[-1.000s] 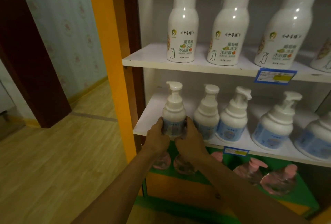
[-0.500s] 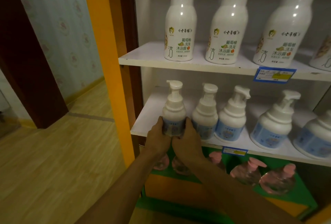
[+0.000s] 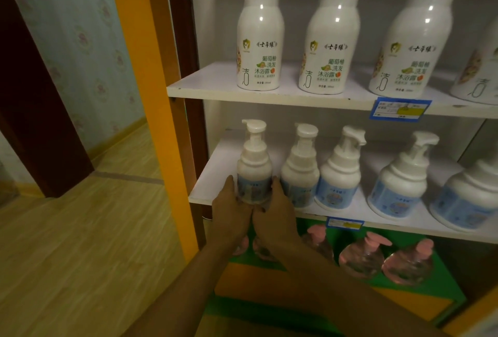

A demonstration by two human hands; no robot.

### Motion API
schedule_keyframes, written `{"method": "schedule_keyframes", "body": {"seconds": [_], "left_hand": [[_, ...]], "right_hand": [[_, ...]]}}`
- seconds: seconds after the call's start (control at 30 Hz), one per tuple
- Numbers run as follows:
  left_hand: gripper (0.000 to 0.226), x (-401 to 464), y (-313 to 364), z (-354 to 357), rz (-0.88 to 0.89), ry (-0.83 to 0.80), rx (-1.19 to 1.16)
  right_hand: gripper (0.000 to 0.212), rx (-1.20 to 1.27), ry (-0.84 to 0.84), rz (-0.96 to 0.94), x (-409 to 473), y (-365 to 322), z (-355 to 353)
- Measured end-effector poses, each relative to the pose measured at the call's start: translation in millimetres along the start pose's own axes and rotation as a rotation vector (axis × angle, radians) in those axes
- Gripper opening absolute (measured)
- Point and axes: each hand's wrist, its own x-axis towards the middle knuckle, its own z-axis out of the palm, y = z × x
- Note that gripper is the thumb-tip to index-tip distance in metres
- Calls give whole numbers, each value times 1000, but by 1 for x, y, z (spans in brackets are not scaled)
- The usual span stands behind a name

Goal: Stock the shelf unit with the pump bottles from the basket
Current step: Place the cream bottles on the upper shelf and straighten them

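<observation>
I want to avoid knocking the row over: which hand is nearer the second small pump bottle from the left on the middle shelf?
Right. The right hand is almost against the second pump bottle; the left hand is beyond the leftmost pump bottle they both grip.

Pump bottles on middle shelf.

Bare shelf left of the pump bottle; neighbouring bottle crowds right.
</observation>
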Motion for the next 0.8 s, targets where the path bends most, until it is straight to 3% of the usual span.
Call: {"method": "schedule_keyframes", "body": {"seconds": [0.13, 0.33, 0.47, 0.53, 0.8], "left_hand": [[32, -23, 6, 5, 30, 213, 88], [41, -42, 19, 32, 146, 42, 88], [40, -41, 30, 51, 172, -64, 11], [52, -37, 30, 58, 123, -97, 7], [65, -25, 21, 62, 73, -155, 77]], "right_hand": [[46, -18, 130, -72, -24, 2, -22], [48, 28, 387, -99, -22, 9, -66], [53, 39, 240, -53, -12, 11, -77], [62, 28, 176, -32, -7, 14, -75], [78, 57, 110, 9, 11, 15, -71]]}}
